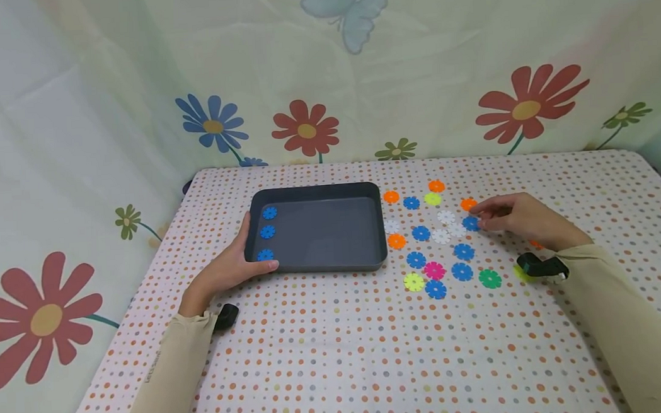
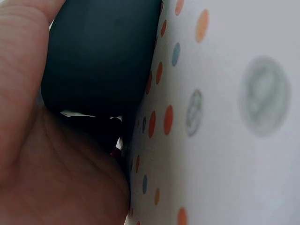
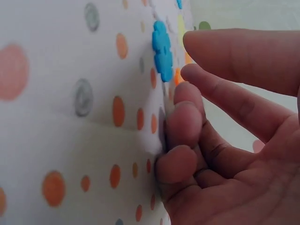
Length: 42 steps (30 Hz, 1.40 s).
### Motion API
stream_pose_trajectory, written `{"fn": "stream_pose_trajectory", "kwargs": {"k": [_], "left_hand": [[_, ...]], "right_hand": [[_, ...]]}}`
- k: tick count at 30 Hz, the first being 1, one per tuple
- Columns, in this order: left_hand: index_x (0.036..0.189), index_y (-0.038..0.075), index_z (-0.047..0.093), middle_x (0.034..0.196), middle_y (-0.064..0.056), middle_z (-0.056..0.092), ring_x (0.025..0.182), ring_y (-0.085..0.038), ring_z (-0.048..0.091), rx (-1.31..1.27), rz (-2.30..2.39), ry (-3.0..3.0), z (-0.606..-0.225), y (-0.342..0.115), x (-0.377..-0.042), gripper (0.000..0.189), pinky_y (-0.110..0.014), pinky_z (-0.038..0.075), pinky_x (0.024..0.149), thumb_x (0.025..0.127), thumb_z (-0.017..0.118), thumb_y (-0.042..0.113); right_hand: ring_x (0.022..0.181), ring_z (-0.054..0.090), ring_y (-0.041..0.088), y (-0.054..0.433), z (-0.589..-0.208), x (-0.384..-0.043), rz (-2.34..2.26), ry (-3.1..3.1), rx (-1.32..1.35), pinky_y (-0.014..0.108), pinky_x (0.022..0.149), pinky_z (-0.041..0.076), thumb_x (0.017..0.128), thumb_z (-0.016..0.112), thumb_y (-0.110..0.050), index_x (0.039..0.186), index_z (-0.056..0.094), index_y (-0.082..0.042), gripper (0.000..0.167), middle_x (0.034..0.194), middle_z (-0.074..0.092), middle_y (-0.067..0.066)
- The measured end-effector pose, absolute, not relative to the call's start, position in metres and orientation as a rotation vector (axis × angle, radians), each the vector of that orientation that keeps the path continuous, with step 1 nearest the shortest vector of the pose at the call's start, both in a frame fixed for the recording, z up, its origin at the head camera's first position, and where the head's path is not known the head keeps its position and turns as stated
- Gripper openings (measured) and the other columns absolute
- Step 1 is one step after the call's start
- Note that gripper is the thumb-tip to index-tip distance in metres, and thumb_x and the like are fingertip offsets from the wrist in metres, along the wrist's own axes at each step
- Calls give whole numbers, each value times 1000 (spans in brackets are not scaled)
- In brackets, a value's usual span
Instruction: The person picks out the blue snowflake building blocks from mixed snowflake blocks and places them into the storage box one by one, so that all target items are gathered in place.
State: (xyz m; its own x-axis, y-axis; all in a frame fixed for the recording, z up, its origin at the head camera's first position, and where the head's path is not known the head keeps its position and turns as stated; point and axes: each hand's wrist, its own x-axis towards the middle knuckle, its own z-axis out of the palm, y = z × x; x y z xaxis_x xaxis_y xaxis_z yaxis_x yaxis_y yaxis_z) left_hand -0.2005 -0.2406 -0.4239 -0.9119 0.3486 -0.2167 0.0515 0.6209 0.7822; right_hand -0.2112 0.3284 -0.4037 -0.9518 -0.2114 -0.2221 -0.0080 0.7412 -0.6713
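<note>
A dark grey rectangular tray lies on the table, with three blue flower-shaped discs in a column along its left side. My left hand grips the tray's left end, thumb over the front rim near the corner and fingers along the left wall. In the left wrist view the tray's dark wall stands beside the palm. My right hand is just right of a blue disc, which shows as a blue disc close to the fingertips. Its thumb and forefinger are apart, with nothing between them.
Right of the tray lie several loose flower discs: orange, white, blue, yellow, pink and green. A yellow disc is partly hidden under the right wrist camera. A flowered curtain hangs behind the dotted tablecloth.
</note>
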Motion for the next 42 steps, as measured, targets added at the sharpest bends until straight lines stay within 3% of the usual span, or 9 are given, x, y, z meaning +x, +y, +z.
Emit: {"fn": "stream_pose_trajectory", "kwargs": {"k": [9, 18, 27, 32, 42], "left_hand": [[169, 24, -24, 177, -5, -17, 163, -37, 1, 326, 1182, 2504, -424, -242, -200, 133, -67, 17, 123, 91, 79, 56], [169, 24, -23, 177, -5, -16, 163, -37, 2, 320, 1171, 2515, -421, -242, -201, 133, -67, 18, 123, 91, 80, 57], [169, 24, -23, 177, -5, -17, 163, -38, 3, 303, 1166, 2519, -423, -242, -199, 133, -68, 19, 123, 91, 79, 58], [169, 25, -23, 177, -4, -16, 163, -39, 4, 295, 1156, 2524, -423, -242, -200, 133, -68, 20, 122, 91, 79, 59], [169, 26, -23, 177, -4, -17, 163, -39, 3, 297, 1148, 2524, -424, -241, -200, 133, -69, 19, 122, 91, 79, 60]], "right_hand": [[92, 49, 32, 320, -406, -215, -932, 2696, -193, 34, 73, 42, 99, 77, -9, 126, 63, 11, 37, 98, 55, 12], [96, 53, 35, 321, -404, -213, -921, 2717, -211, 33, 76, 49, 98, 75, -4, 120, 57, 10, 31, 104, 59, 18], [100, 57, 36, 328, -404, -211, -949, 2752, -225, 26, 77, 49, 103, 69, -4, 118, 64, 7, 20, 112, 66, 20], [106, 59, 39, 331, -401, -212, -953, 2772, -193, 31, 80, 50, 106, 67, -8, 120, 68, 6, 20, 117, 67, 23], [84, 69, 30, 331, -402, -214, -1099, 2705, -103, 28, 70, 56, 108, 64, -6, 125, 62, 10, 24, 114, 65, 26]]}}
